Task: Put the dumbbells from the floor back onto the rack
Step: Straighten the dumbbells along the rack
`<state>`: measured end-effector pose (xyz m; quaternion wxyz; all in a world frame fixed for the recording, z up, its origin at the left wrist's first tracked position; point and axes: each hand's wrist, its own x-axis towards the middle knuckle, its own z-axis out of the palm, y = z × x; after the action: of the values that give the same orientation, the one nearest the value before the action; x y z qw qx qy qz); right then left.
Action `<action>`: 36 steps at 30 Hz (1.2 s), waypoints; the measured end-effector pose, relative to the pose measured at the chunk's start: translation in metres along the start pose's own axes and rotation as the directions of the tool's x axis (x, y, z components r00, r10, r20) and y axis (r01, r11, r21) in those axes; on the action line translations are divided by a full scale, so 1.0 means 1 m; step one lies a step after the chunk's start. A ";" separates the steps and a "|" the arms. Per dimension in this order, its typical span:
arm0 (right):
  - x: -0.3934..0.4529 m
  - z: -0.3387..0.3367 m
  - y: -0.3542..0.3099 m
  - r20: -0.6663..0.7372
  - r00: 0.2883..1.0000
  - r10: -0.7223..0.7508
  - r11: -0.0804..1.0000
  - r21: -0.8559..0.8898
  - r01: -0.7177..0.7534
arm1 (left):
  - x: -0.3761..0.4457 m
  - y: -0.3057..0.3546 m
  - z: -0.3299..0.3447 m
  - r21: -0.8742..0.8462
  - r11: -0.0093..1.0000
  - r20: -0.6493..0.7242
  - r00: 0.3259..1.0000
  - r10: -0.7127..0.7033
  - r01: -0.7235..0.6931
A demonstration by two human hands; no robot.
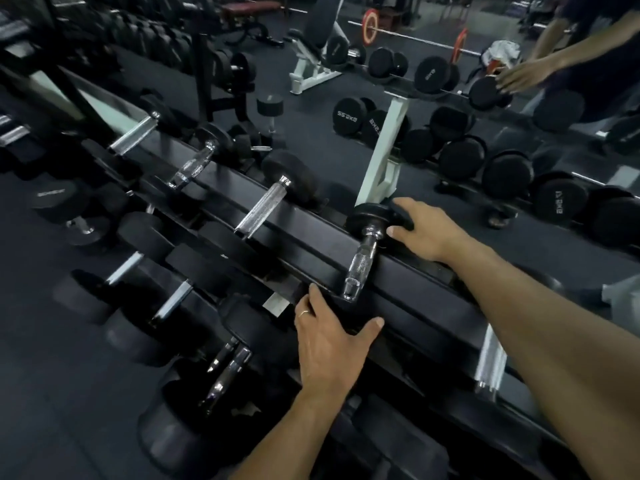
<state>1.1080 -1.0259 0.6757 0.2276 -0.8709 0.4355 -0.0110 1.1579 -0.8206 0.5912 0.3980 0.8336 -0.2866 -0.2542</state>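
Head view, dim gym, tilted frame. Landmark: black rack [311,237], top rail running diagonally from upper left to lower right.

Dumbbell [367,247] lying across top rail of rack, chrome knurled handle spanning the rail, far head [372,216] on the mirror side, near head hidden below the left hand.

Right hand [424,230] at far side of rack, fingers spread wide and draped over the far head, thumb tip just beside the handle collar; palm not wrapped around anything.

Left hand [329,337] at near edge of rack, fingers partly spread, thumb out toward the right, pressed flat against the near end of the dumbbell; ring on one finger. Whether fingers curl under the head: cannot tell.

Further along top rail of rack, toward upper left: three more chrome handles, nearest one [263,206] resting across the rail. Below top rail of rack: lower tier dumbbells [145,237], black heads facing out, some blurred.

Behind rack: mirror [450,150] showing round black heads, white frame upright [384,154] and reflected arm [554,60] at upper right.
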 end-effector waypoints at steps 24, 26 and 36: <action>0.001 0.021 0.033 -0.058 0.998 -0.016 0.993 0.112 0.023 | 0.021 -0.019 0.004 0.203 0.967 -0.031 0.986 0.163 -0.153; 0.001 0.021 0.031 -0.059 0.998 -0.014 0.995 0.101 0.020 | 0.022 -0.020 0.003 0.200 0.967 -0.032 0.986 0.166 -0.156; -0.027 0.011 0.018 -0.078 0.997 -0.016 0.997 -0.080 0.010 | 0.005 -0.017 -0.003 0.180 0.970 0.021 0.987 0.161 -0.162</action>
<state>1.0801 -1.0106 0.6633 0.1753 -0.8809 0.4386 -0.0296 1.1681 -0.8142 0.5780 0.3390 0.8395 -0.3764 -0.1965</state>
